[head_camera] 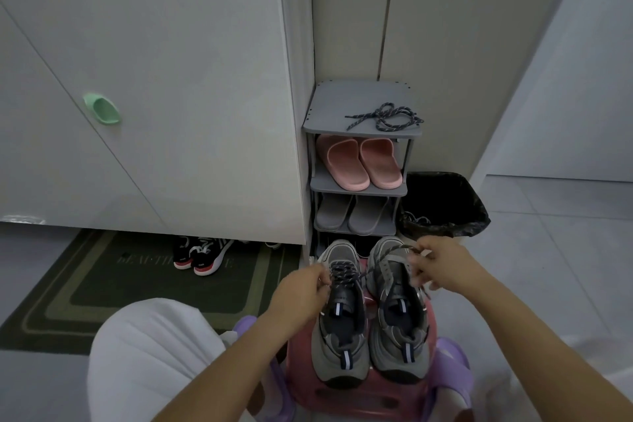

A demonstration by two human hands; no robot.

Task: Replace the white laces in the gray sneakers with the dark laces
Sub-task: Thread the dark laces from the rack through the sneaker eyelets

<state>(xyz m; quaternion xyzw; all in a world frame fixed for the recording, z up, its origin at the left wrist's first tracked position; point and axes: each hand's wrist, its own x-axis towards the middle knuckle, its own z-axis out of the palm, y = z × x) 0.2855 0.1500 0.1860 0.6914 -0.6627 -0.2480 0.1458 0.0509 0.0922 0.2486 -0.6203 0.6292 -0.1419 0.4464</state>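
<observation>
Two sneakers [342, 346] sit side by side on the stool [342, 397], toes away from you. Your left hand [301, 291] pinches the dark lace [342, 272] threaded in the left sneaker. Your right hand [442, 265] grips a dark strand [390, 255] pulled taut off the right sneaker [399, 325]. Hands apart, one at each shoe. A spare lace [385, 116] lies loose on top of the rack [329, 106], behind the stool. A bin [445, 202] stands just right of the rack.

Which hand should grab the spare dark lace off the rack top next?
Right, likely. The right hand sits nearer the rack, below the spare lace; the left hand is farther back at the left sneaker. Both pinch the threaded lace.
</observation>
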